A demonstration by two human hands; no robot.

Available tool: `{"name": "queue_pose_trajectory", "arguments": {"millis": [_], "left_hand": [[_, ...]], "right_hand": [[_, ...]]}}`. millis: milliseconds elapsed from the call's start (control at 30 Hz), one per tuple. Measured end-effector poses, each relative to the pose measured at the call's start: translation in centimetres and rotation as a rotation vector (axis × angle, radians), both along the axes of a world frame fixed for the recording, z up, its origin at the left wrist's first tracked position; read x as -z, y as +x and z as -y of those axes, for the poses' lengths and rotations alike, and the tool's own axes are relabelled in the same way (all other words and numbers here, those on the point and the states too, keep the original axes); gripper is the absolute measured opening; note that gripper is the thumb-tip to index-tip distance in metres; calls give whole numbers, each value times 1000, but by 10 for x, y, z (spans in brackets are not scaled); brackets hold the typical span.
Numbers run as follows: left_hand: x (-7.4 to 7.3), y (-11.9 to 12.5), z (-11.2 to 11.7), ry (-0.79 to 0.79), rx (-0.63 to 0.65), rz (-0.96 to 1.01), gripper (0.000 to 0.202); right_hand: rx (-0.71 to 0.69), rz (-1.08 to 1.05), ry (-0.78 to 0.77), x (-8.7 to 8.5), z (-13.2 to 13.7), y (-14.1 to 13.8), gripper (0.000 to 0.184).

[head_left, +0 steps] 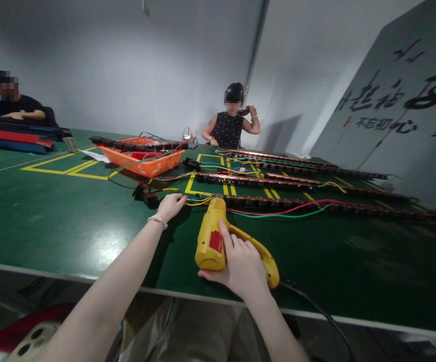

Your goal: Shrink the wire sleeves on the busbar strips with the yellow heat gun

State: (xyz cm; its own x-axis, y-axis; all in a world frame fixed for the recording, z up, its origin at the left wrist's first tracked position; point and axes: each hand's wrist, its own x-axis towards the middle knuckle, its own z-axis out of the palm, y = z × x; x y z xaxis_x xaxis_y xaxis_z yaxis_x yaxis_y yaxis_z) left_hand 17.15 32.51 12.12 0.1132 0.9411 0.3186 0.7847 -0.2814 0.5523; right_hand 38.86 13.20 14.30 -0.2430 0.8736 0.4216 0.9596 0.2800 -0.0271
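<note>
My right hand [245, 261] is wrapped round the handle of a yellow heat gun [209, 234], which points away from me at the nearest long black strip [266, 202]. Coloured wires [198, 201] come out of the strip's left end, close by the nozzle. My left hand [170, 206] has its fingers pinched together on these wires, just left of the nozzle. Black connectors [146, 195] on the wire ends lie beyond that hand. A black cord [323, 311] runs from the heat gun's handle over the table's front edge.
An orange basket [146, 167] with dark strips across it stands on the green table [70, 216]. More wired strips [233, 179] lie farther back, over yellow tape lines. One person [231, 125] sits opposite, another [14, 105] at far left beside stacked red and blue lengths [14, 138].
</note>
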Motion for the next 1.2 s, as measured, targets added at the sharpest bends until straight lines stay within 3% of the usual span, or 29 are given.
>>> {"name": "queue_pose_trajectory", "arguments": {"millis": [133, 267, 633, 867, 1200], "left_hand": [[1, -9, 0, -36, 149, 54, 47], [3, -15, -3, -104, 181, 187, 51], [3, 1, -7, -96, -48, 215, 50], [10, -4, -13, -91, -98, 456, 51], [5, -8, -8, -23, -125, 501, 44]], "right_hand": [[-8, -14, -12, -1, 2, 0, 114], [-27, -13, -30, -2, 2, 1, 113], [-92, 8, -57, -1, 10, -10, 113], [-131, 19, -91, -2, 18, -37, 112], [-247, -37, -72, 4, 10, -72, 124]]}}
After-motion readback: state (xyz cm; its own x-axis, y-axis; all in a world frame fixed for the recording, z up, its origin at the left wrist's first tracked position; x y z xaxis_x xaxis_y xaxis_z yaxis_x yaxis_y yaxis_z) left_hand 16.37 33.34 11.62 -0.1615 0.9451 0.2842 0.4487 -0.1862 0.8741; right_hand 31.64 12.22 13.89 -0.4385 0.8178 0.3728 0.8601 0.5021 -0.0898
